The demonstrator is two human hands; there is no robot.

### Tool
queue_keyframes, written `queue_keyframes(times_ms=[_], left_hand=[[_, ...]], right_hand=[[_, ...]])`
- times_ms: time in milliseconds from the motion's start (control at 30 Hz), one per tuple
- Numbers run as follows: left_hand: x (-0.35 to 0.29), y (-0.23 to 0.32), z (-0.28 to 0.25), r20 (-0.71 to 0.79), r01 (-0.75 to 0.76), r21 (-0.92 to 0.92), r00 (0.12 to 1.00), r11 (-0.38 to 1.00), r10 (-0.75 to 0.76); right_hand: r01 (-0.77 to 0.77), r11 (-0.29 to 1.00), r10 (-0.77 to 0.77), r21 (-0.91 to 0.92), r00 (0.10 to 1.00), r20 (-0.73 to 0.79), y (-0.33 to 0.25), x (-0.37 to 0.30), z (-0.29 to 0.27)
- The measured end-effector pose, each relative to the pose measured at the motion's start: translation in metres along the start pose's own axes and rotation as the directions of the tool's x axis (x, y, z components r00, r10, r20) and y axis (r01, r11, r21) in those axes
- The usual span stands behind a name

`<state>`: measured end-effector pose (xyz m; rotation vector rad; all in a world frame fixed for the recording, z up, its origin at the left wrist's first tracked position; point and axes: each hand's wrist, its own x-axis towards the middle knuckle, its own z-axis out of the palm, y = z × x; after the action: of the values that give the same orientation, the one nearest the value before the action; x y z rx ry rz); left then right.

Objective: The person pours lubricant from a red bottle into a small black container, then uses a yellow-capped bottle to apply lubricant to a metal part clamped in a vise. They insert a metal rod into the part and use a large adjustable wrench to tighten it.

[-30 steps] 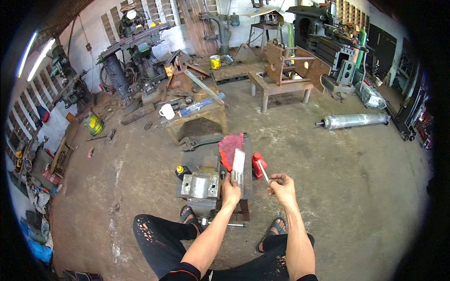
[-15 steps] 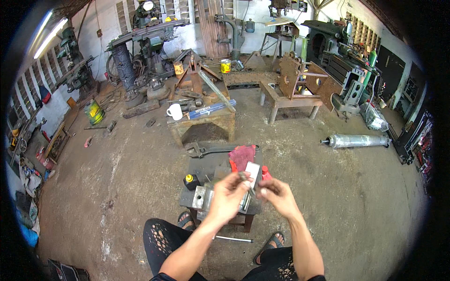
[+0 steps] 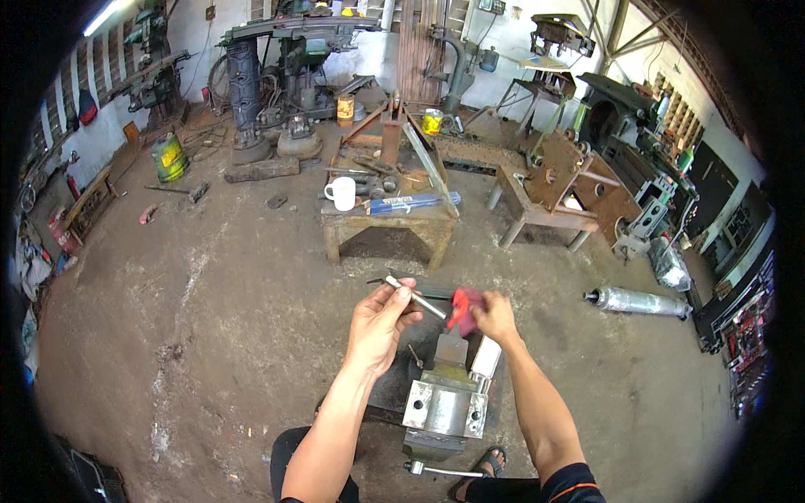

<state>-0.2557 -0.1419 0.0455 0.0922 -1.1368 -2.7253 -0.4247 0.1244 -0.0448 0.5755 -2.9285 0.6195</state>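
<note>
My left hand (image 3: 379, 329) is closed round a slim silver metal rod (image 3: 423, 303), pinched between thumb and fingers and slanting down to the right. Beside the rod's lower end, my right hand (image 3: 496, 320) grips a red and pink cloth (image 3: 470, 310), slightly blurred. Below both hands is a bench vise (image 3: 446, 407) with a bright metal body and a handle bar (image 3: 449, 471) at its near side. A white box (image 3: 486, 359) lies against the vise's right side, under my right forearm. Part of a large adjustable wrench (image 3: 436, 292) shows behind my hands.
A low metal table (image 3: 386, 228) ahead carries a white mug (image 3: 341, 194), a blue packet (image 3: 411, 203) and metal parts. To its right stand a rusty steel frame (image 3: 579, 180) and, on the floor, a silver cylinder (image 3: 637, 302). A yellow-green can (image 3: 169, 158) stands far left.
My right hand has taken hold of the cloth, lifting it off the bench. My left hand has moved left and up with the rod. The view has shifted, showing more of the vise.
</note>
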Motion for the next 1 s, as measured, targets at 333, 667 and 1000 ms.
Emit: queue_keyframes(times_ms=[333, 667, 1000], left_hand=[[-0.022, 0.001, 0.031, 0.101, -0.097, 0.196, 0.992, 0.976, 0.078], [-0.074, 0.016, 0.054, 0.204, -0.166, 0.295, 0.973, 0.941, 0.108], [-0.167, -0.022, 0.051, 0.534, -0.111, 0.590, 0.796, 0.800, -0.283]], right_hand=[[0.264, 0.884, -0.196, 0.387, 0.959, -0.206, -0.175, -0.111, -0.137], [0.039, 0.981, 0.045, 0.192, 0.909, -0.415, -0.157, -0.249, -0.168], [0.055, 0.475, 0.060, 0.878, 0.994, -0.095, -0.160, -0.346, -0.120]])
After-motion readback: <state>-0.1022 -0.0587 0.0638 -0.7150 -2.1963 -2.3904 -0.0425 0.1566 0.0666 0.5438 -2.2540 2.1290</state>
